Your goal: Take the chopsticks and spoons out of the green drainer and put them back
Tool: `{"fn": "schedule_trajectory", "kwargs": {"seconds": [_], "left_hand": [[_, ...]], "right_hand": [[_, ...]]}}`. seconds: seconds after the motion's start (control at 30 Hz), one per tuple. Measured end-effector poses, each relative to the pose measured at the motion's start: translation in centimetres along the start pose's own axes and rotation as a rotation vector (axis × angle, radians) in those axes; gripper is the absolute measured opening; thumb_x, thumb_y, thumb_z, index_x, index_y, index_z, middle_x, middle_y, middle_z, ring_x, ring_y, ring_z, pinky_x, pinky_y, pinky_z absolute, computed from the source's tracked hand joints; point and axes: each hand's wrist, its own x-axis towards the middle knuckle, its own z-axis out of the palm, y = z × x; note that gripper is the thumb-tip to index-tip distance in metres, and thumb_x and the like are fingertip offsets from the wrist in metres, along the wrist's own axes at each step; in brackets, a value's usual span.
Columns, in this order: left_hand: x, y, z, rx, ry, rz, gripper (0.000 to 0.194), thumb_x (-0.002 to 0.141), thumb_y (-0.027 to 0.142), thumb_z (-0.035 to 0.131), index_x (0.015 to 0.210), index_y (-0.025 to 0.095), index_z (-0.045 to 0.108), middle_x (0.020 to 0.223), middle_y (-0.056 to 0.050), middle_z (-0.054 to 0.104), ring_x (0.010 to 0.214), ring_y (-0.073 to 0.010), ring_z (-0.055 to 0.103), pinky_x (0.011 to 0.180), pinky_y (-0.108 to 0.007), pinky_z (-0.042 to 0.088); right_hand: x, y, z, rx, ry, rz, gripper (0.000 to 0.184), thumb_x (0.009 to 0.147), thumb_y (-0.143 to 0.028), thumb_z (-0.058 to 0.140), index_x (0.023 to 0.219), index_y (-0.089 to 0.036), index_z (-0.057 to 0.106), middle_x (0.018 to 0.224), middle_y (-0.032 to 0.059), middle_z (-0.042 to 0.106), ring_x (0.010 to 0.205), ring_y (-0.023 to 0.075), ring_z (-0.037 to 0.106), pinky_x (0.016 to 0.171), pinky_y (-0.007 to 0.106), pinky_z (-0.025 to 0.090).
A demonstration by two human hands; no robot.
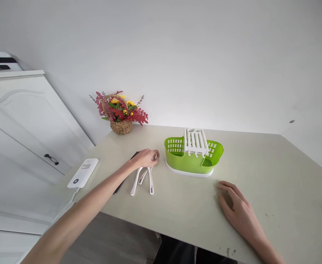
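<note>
Covers white utensils [151, 180] partly with left hand [146, 158] (can't tell grip); holds empty, half-spread right hand [238, 208] near green caddy [190, 164], likely idle.

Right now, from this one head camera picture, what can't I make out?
In the head view:
Heads of the white utensils: mostly hidden by the left hand.
Middle of the dark sticks: covered by the left forearm.
Print on the white device: too small to read.
Object atop the cabinet: cut off by the left edge.
Floor inside the green basket: largely hidden by its front wall.
</note>
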Motion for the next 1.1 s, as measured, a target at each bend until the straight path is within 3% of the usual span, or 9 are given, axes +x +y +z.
{"fn": "schedule_trajectory", "kwargs": {"seconds": [0.37,0.67,0.9,1.1], "left_hand": [[-0.1,0.3,-0.7,0.043,0.038,0.015,0.024,0.093,0.039,0.056,0.106,0.025,0.071,0.086,-0.003,0.078,0.078,-0.0236,0.071,0.066,-0.029,0.042],[-0.1,0.2,-0.8,0.046,0.084,-0.036,0.025,0.089,0.041,0.062,0.107,0.025,0.071,0.081,-0.001,0.077,0.076,-0.0229,0.071,0.066,-0.028,0.042],[0.0,-0.1,-1.8,0.003,0.223,-0.099,0.024,0.091,0.04,0.058,0.106,0.025,0.07,0.079,0.002,0.077,0.076,-0.0217,0.072,0.069,-0.029,0.047],[1.3,0.5,-4.4,-0.073,0.446,-0.15,0.024,0.101,0.038,0.049,0.106,0.021,0.065,0.093,-0.003,0.077,0.08,-0.0188,0.073,0.073,-0.029,0.052]], "right_hand": [[0.0,0.1,0.0,0.002,0.006,0.007,0.028,0.1,-0.043,0.044,0.116,-0.031,0.063,0.144,0.0038,0.059,0.115,0.0241,0.066,0.088,0.038,0.057],[0.0,0.1,0.0,-0.001,0.003,0.009,0.027,0.1,-0.042,0.044,0.116,-0.031,0.063,0.143,0.0035,0.059,0.115,0.0238,0.066,0.087,0.037,0.057],[0.1,0.1,0.0,0.004,-0.008,0.005,0.028,0.1,-0.042,0.044,0.116,-0.031,0.063,0.143,0.0032,0.059,0.114,0.0241,0.067,0.091,0.04,0.056],[0.2,0.3,0.1,0.011,0.008,-0.028,0.026,0.099,-0.04,0.045,0.115,-0.031,0.063,0.141,0.0031,0.06,0.116,0.0236,0.066,0.095,0.04,0.055]]}}
